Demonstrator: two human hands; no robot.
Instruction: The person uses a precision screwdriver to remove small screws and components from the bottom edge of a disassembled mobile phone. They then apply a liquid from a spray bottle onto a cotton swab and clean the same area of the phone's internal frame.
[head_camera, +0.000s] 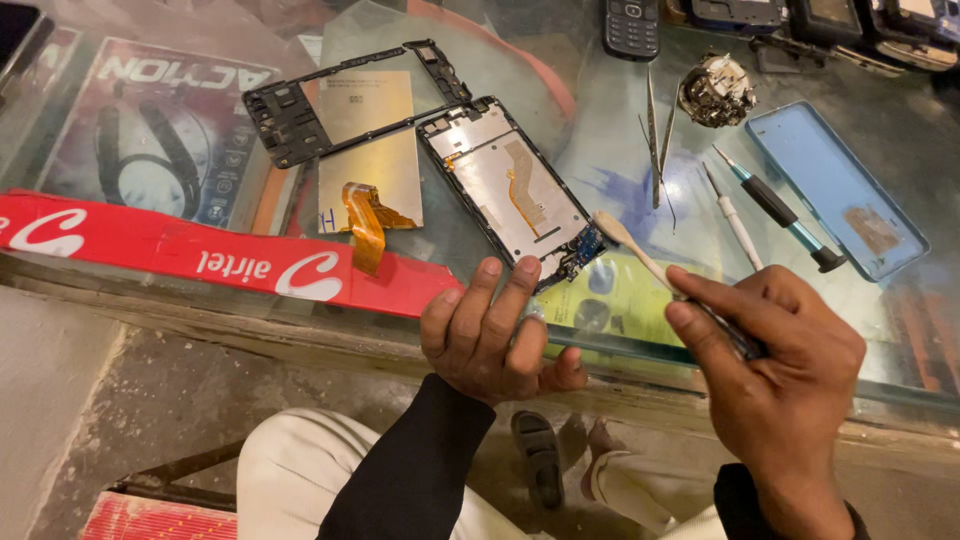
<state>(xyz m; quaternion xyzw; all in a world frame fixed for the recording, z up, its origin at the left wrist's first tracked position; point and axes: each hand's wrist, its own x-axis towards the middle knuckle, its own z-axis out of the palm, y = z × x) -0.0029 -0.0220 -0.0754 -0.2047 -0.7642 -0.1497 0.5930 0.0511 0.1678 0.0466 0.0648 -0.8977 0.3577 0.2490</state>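
Mid-repair on an opened phone chassis (515, 190), lying face-down and diagonal on the glass surface (620, 130), inner metal plate and orange ribbon exposed, small blue board at the near corner. Left hand (495, 335) resting at the surface's front edge, fingers (520, 290) loosely together and curled, tips touching the chassis's near corner to steady it; nothing pinched. Right hand (775, 365) closed around the dark handle of a small brush (640, 250), thumb and forefinger pinching it, pale bristle tip aimed at the blue board, just beside it. Judged as the cleaning or dabbing stage at the charging-port end. Next move likely calling for a light, short stroke while holding the frame steady, keeping bristles clear of the ribbon. Nearby: detached black frame (300, 110), display panel (368, 150) with orange flex, tweezers (655, 135), two screwdrivers (770, 205), blue back cover (835, 185).
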